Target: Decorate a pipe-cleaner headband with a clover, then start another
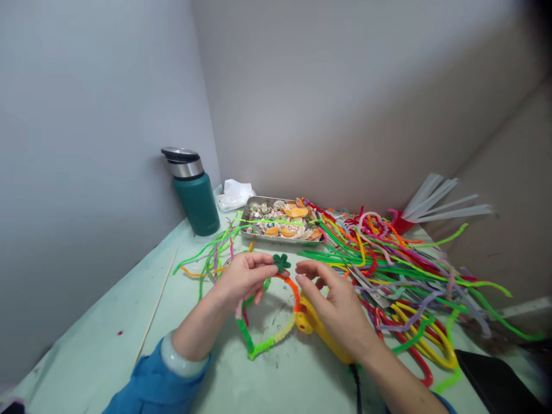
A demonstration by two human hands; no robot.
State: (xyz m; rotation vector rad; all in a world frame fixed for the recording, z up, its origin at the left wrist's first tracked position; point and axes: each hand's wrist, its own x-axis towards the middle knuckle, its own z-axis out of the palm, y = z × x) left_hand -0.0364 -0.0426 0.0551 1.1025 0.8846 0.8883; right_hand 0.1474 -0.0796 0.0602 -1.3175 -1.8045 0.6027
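Blue sleeve (159, 379) in the foreground leads to the left hand (248, 277), whose thumb and forefinger pinch a dark green flower (282, 263) at the orange stretch of a fuzzy ring (263, 348); whether flower and ring touch cannot be told. Right hand (330, 293): thumb and forefinger curve together with a narrow gap, nothing visible between them, just beside the flower. Good handling would probably mean a light pinch at the petal edge and a steadied ring. Beneath the right hand lies a yellow glue gun (322, 330), which crowds the ring's side; its black cord (357, 385) could catch the forearm. Behind stand a tray (282, 240) of shells and a green bottle (196, 204). At right, tangled pipe cleaners (345, 253), with scissors (371, 289) among them, narrow the working space.
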